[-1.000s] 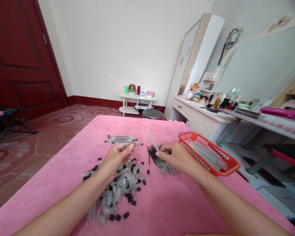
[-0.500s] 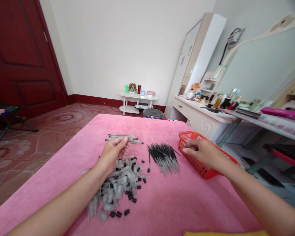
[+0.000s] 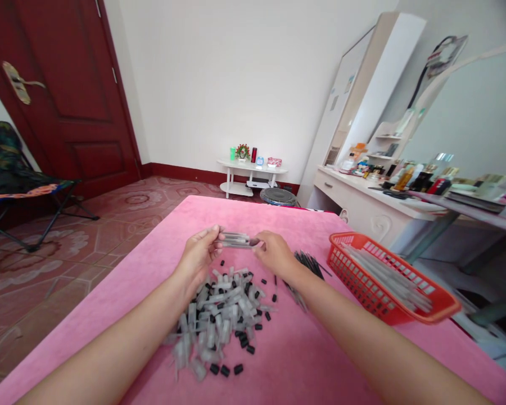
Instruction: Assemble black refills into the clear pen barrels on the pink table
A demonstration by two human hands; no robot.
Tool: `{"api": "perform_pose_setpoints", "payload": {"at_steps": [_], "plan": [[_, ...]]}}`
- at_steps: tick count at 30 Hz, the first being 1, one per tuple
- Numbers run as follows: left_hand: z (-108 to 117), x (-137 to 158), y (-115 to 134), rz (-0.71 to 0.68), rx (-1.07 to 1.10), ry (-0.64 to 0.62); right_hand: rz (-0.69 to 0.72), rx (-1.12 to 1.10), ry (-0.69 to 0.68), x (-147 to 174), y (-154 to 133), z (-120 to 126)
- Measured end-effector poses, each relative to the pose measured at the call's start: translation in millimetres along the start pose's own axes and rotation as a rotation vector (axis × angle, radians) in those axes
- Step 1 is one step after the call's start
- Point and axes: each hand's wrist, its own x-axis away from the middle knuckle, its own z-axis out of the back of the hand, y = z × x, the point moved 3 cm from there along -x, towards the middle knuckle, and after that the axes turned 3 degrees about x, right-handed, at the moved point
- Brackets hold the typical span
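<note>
Over the far part of the pink-covered table (image 3: 320,349), a small bundle of pens (image 3: 236,240) with pale translucent barrels lies between my two hands. My left hand (image 3: 200,253) is closed around their left ends. At the right ends, the fingers of my right hand (image 3: 274,253) are closed too. Just below my left hand spreads a pile of clear pen caps (image 3: 225,306) mixed with small black plugs (image 3: 238,369). Thin dark pen refills (image 3: 307,264) lie in a heap, partly hidden by my right forearm.
On the right stands a red plastic basket (image 3: 365,292) holding long translucent tubes (image 3: 388,275). A dressing table (image 3: 362,194) with bottles is beyond it. A low white stand (image 3: 248,167) is by the wall, and a folding chair (image 3: 21,180) is at left.
My right hand has moved left from the basket to the pens. The pens, earlier spread on the cloth by my left hand, are now gathered between both hands. The view has turned left.
</note>
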Motion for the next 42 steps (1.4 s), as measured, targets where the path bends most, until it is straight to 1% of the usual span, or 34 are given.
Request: {"api": "perform_pose_setpoints", "payload": {"at_steps": [2, 4, 6, 9, 13, 15, 19, 22, 25, 26, 28, 30, 31, 33, 35, 37, 40, 42], "plan": [[0.1, -0.4, -0.6, 0.001, 0.005, -0.002, -0.058, 0.218, -0.007, -12.6, 13.6, -8.6], [0.4, -0.7, -1.4, -0.001, 0.002, -0.006, -0.103, 0.315, -0.035, -18.4, 23.1, -17.2], [0.7, -0.8, -2.3, -0.004, -0.005, -0.009, -0.123, 0.34, -0.04, -18.7, 25.9, -24.0], [1.0, -0.9, -4.0, 0.0, -0.013, -0.014, -0.134, 0.369, -0.048, -14.4, 22.4, -29.9], [1.6, -0.9, -7.5, 0.017, -0.036, -0.001, -0.141, 0.346, -0.036, -7.6, 16.5, -28.8], [1.3, 0.0, -8.9, 0.008, -0.07, 0.016, -0.162, 0.192, 0.007, -3.7, 14.5, -26.5], [-4.6, 7.5, -8.9, -0.101, -0.201, 0.027, -0.149, -0.35, 0.078, 8.3, 2.9, -27.9], [-14.4, 15.0, -9.0, -0.164, -0.266, -0.052, -0.14, -0.61, 0.091, 20.5, -12.1, -32.1], [-22.8, 19.5, -7.5, -0.211, -0.317, -0.156, -0.123, -0.732, 0.065, 29.2, -25.2, -31.5], [-24.3, 20.6, -5.2, -0.258, -0.36, -0.171, -0.11, -0.744, 0.079, 30.5, -27.7, -28.3], [-26.2, 23.5, 1.8, -0.423, -0.541, -0.183, -0.093, -0.756, 0.15, 31.1, -28.8, -17.8], [-29.1, 28.7, 8.3, -0.64, -0.843, -0.216, -0.104, -0.781, 0.233, 29.9, -25.3, -5.9], [-30.7, 31.9, 10.0, -0.742, -1.01, -0.24, -0.116, -0.797, 0.254, 29.0, -22.7, -1.3], [-33.1, 37.6, 9.4, -0.896, -1.301, -0.296, -0.148, -0.817, 0.249, 27.5, -17.1, 3.2], [-34.0, 41.5, 5.9, -0.999, -1.493, -0.329, -0.201, -0.852, 0.205, 27.1, -12.3, 1.4], [-34.0, 43.8, 2.1, -1.086, -1.596, -0.354, -0.28, -0.972, 0.139, 28.4, -9.2, -5.0], [-33.5, 45.3, -1.0, -1.212, -1.65, -0.402, -0.397, -1.226, -0.015, 32.3, -9.9, -15.5], [-32.8, 45.5, -1.6, -1.271, -1.662, -0.456, -0.418, -1.278, -0.115, 34.7, -11.7, -18.0]]}}
